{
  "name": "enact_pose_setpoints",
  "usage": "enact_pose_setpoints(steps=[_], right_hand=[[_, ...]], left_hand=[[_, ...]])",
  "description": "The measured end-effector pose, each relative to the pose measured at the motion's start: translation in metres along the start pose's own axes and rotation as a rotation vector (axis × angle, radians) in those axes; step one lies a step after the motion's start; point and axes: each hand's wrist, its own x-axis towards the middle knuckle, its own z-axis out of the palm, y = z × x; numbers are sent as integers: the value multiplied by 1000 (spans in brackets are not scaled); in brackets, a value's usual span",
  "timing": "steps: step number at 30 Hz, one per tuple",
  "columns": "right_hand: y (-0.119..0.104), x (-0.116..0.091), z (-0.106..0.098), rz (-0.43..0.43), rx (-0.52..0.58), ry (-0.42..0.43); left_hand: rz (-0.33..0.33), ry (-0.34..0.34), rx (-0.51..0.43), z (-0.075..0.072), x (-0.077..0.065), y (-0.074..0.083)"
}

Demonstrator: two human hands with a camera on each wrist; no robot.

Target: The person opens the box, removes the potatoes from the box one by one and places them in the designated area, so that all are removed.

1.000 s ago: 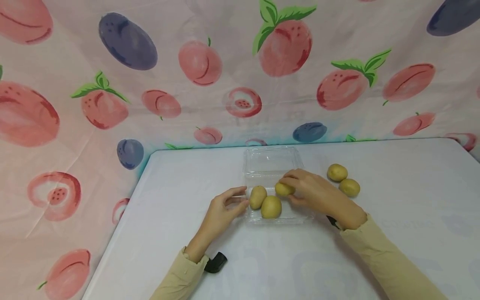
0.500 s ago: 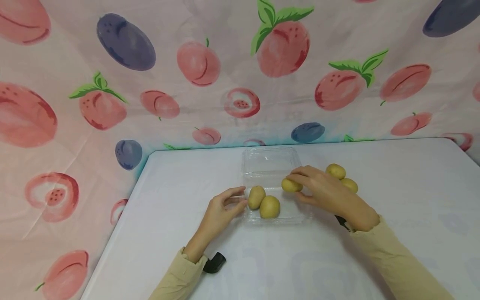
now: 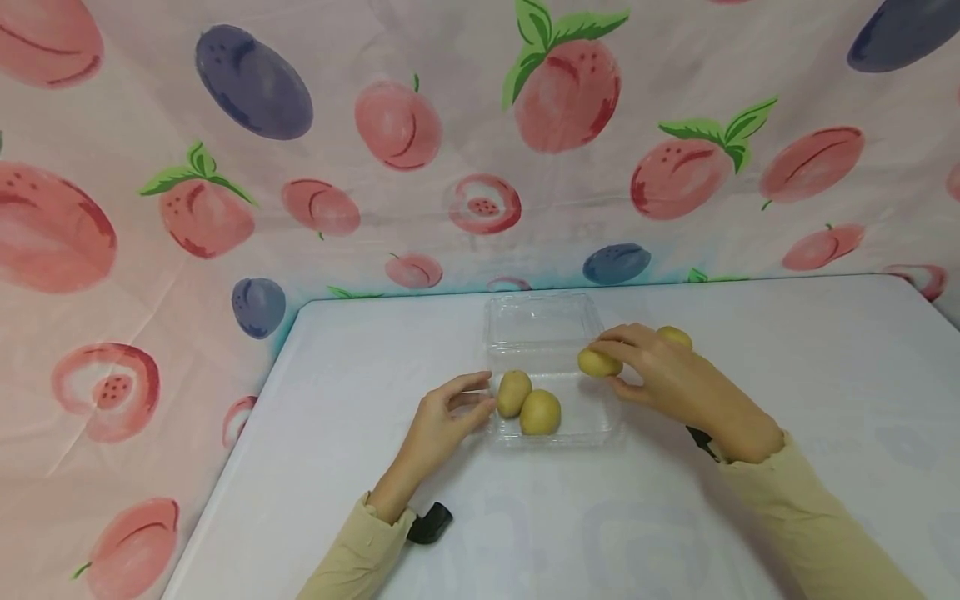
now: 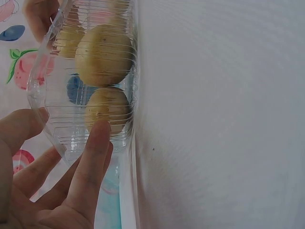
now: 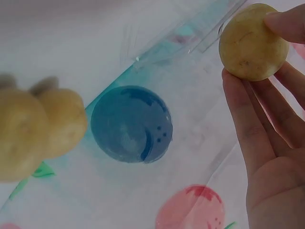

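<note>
My right hand (image 3: 660,367) pinches a potato (image 3: 600,362) between thumb and fingertips, above the right part of a clear plastic clamshell box (image 3: 585,425). In the right wrist view the held potato (image 5: 252,42) shows its round end. Two more potatoes, one longish (image 3: 514,394) and one round (image 3: 541,412), sit side by side in the left part of the box, touching. My left hand (image 3: 446,421) rests at the box's left side; in the left wrist view its spread fingers (image 4: 88,171) lie against the clear wall, holding nothing between them.
Behind the right hand lies a loose potato (image 3: 675,337), partly covered; the right wrist view shows a pair of potatoes (image 5: 62,123) there. The box's hinged lid (image 3: 543,321) lies back near the white table's (image 3: 375,350) far edge. A fruit-print cloth (image 3: 420,208) hangs behind.
The right hand has moved right and slightly back with its potato, away from the pair in the box. It now covers more of the loose potatoes behind. The left hand has stayed put.
</note>
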Motion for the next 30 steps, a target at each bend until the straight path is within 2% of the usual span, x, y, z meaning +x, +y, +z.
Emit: enact_pose_setpoints(steps=[5, 14, 21, 30], right_hand=[[6, -3, -3, -16, -14, 32], [12, -11, -8, 13, -15, 29], [16, -15, -10, 16, -27, 52], [25, -22, -10, 13, -35, 67]], left_hand=[[-8, -1, 5, 0, 0, -1], [-1, -3, 7, 0, 0, 0], [-29, 2, 9, 0, 0, 1], [-24, 7, 19, 0, 0, 2]])
